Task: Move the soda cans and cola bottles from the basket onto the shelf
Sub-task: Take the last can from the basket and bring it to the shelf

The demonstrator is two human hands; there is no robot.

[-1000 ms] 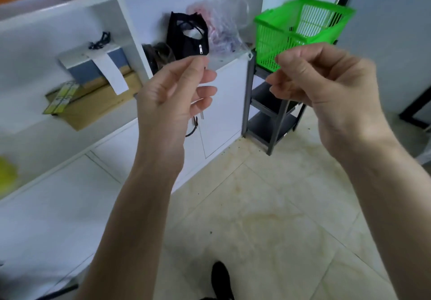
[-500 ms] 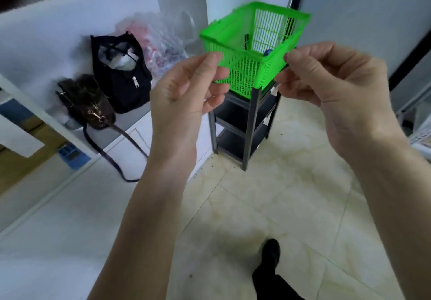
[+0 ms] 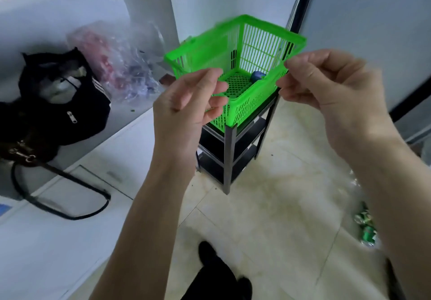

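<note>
A bright green plastic basket (image 3: 268,27) stands on top of a small black shelf rack (image 3: 229,150). A blue object (image 3: 257,76) lies at the bottom of the basket; I cannot tell what it is, and the rest of the basket floor in sight is bare mesh. My left hand (image 3: 184,103) hovers in front of the basket's near left corner with loosely curled fingers, holding nothing. At the same height, my right hand (image 3: 333,89) is before the near right rim, also loosely curled and empty. Whether either hand touches the rim is unclear.
A white counter (image 3: 130,122) runs along the left with a black bag (image 3: 63,103), a clear plastic bag (image 3: 116,61) and a dark bag strap (image 3: 70,206) hanging over it. Green cans in plastic wrap (image 3: 366,229) lie on the tiled floor at right. My shoe (image 3: 207,253) is below.
The view has swung right and closer to the basket and rack. Both hands kept their raised, curled pose and now sit level with the basket's near rim.
</note>
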